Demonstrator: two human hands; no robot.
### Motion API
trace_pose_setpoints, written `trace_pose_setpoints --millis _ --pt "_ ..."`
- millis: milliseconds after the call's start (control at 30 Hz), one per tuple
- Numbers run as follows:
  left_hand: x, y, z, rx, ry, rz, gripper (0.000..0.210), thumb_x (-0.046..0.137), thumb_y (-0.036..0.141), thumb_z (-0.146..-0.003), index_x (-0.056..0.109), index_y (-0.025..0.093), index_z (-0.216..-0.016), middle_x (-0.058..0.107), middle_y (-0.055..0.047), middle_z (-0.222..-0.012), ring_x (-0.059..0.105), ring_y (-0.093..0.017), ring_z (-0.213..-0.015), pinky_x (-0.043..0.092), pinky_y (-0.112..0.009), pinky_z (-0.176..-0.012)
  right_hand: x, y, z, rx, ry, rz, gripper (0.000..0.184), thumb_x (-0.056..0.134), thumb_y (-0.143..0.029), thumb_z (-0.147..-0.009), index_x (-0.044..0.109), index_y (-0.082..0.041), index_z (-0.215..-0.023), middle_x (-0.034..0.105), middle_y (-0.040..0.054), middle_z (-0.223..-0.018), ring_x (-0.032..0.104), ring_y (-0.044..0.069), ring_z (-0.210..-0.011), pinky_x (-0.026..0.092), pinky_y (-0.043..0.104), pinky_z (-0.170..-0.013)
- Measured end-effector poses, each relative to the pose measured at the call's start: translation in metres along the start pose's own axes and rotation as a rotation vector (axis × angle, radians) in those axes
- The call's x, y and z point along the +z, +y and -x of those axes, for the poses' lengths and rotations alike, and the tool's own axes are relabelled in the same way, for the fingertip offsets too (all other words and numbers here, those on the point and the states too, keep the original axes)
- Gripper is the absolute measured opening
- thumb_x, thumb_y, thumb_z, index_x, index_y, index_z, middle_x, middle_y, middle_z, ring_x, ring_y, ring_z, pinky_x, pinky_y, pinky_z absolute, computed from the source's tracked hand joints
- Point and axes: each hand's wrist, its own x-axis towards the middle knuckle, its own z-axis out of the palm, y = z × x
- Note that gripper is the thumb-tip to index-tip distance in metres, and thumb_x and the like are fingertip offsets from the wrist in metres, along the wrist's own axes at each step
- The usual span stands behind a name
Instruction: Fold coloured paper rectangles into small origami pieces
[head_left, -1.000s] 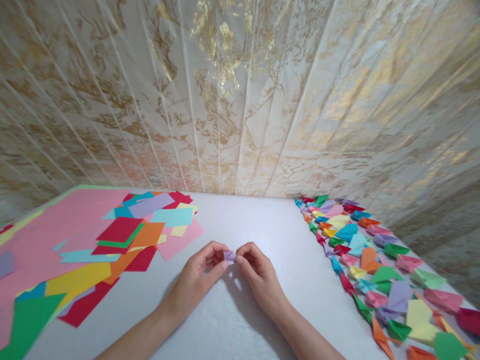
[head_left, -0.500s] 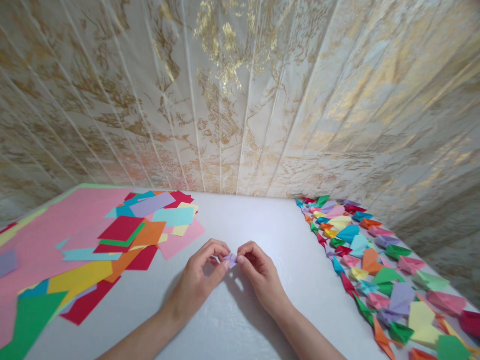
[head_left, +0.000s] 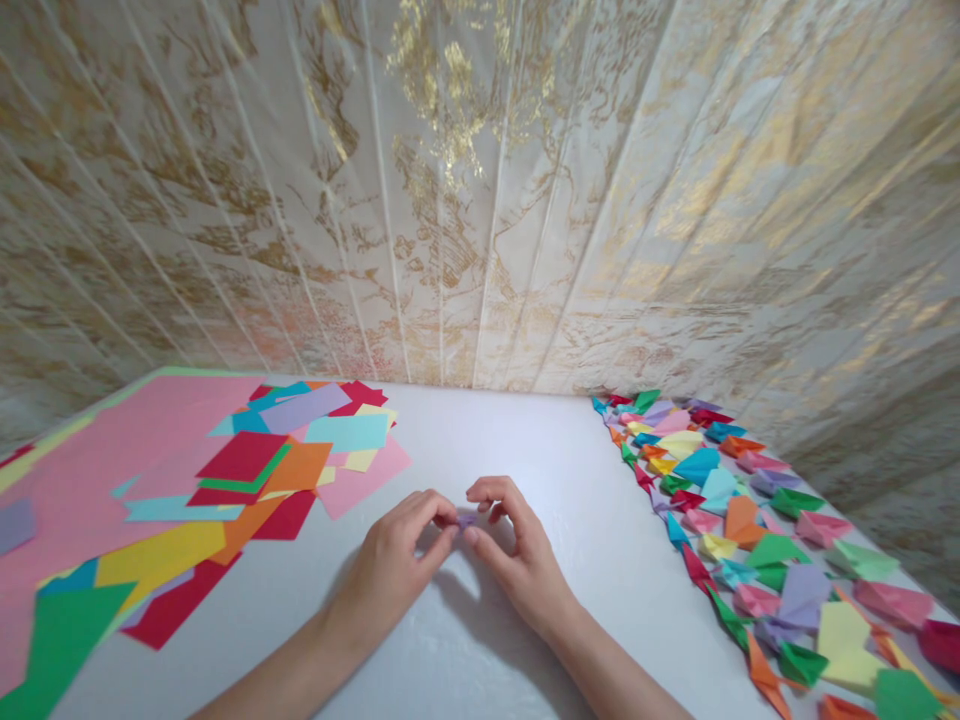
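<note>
Right hand (head_left: 527,562) wider, one purple paper (head_left: 466,520)

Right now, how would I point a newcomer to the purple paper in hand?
On the white table, look between the flat sheets at left and the folded pieces at right. There the left hand pinches the small purple paper, close to the right hand. Unlike other purple papers, it is held, not lying in either group.

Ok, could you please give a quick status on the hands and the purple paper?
Left hand pinches small purple paper. Right hand open beside it, contact unclear. Coloured sheets at left, folded pieces at right, both apart from the hands.
</note>
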Motion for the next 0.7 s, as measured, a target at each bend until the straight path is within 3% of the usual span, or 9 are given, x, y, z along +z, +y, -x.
trace_pose_setpoints --millis 133,367,567,700 --pt "0.0033 0.0015 0.0041 0.066 -0.023 -0.068 0.014 0.052 0.011 -0.086 0.057 0.023 -0.082 0.062 0.002 -0.082 0.06 -0.018 -0.082 0.042 -0.029 -0.075 0.0001 -0.004 0.0012 -0.07 -0.027 0.099 0.006 0.063 -0.02 -0.087 0.059 -0.022 -0.091 0.059 0.0053 -0.108 0.054 0.02 -0.103 0.042 0.031 -0.088" --pt "0.0039 0.0032 0.0045 0.135 -0.034 -0.162 0.014 0.048 0.012 -0.09 0.056 0.023 -0.088 0.065 0.001 -0.088 0.059 -0.019 -0.085 0.042 -0.032 -0.078 -0.0024 -0.0076 0.0017 -0.096 -0.008 0.271 0.01 0.057 -0.011 -0.083 0.057 -0.021 -0.082 0.06 0.0058 -0.106 0.054 0.022 -0.102 0.043 0.035 -0.091" --pt "0.0015 0.0035 0.003 0.035 -0.011 -0.157 0.013 0.049 0.015 -0.091 0.053 0.023 -0.082 0.062 0.003 -0.081 0.06 -0.017 -0.08 0.043 -0.029 -0.075 -0.0053 -0.007 -0.0007 -0.093 -0.005 0.323 0.018 0.053 -0.005 -0.075 0.056 -0.021 -0.083 0.061 0.0058 -0.101 0.055 0.022 -0.097 0.043 0.035 -0.087" --pt "0.0003 0.0006 0.002 -0.03 -0.03 -0.133 0.01 0.052 0.015 -0.092 0.053 0.024 -0.086 0.064 0.005 -0.081 0.064 -0.014 -0.076 0.046 -0.024 -0.07 -0.0074 -0.0035 -0.0035 0.052 -0.038 0.309 0.015 0.053 -0.007 -0.077 0.058 -0.021 -0.079 0.062 0.0025 -0.083 0.056 0.02 -0.085 0.042 0.031 -0.078"
